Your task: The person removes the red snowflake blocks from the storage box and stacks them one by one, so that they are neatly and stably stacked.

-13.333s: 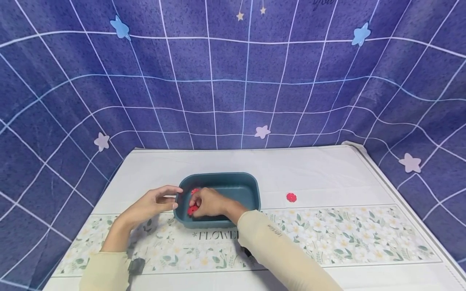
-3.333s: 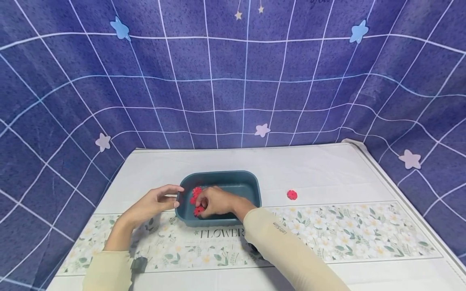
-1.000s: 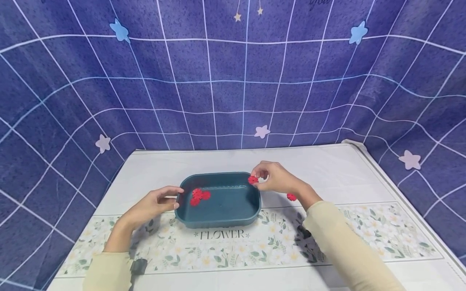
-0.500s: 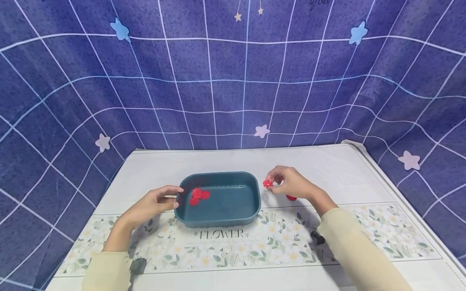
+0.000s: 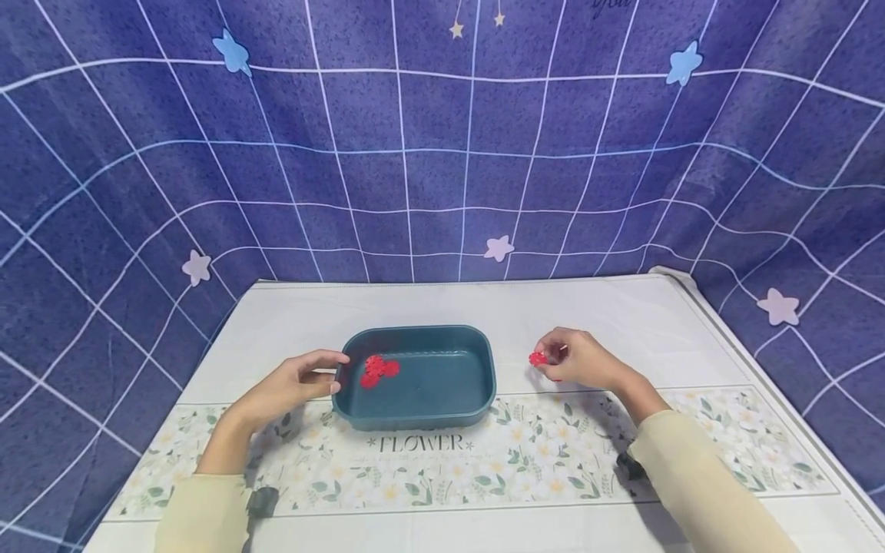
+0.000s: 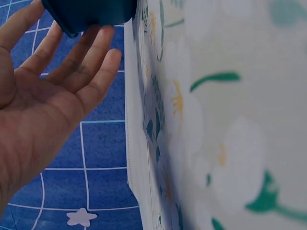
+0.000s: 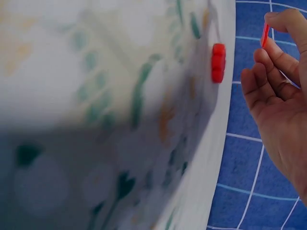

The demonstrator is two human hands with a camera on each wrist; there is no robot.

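Pinched between the thumb and forefinger of my right hand [image 5: 582,361] is a red flower-shaped disc [image 5: 536,359], held above the white cloth to the right of a dark teal tray [image 5: 439,388]. In the right wrist view a second red disc [image 7: 218,63] lies on the cloth; in the head view my right hand mostly hides it. My left hand [image 5: 286,386] touches the tray's left end with extended, spread fingers, seen also in the left wrist view against the tray wall [image 6: 98,12]. Several red discs [image 5: 374,365] lie together, partly overlapping, in the tray's left part.
A white tablecloth [image 5: 588,303] with a floral band [image 5: 657,453] and the printed word FLOWER covers the table. Behind and at both sides hangs a blue gridded curtain [image 5: 442,180] with stars.
My right hand worked among the discs inside the tray earlier, then lifted one disc out past the right rim. Over the last second it moved right and lower. My left hand stayed put.
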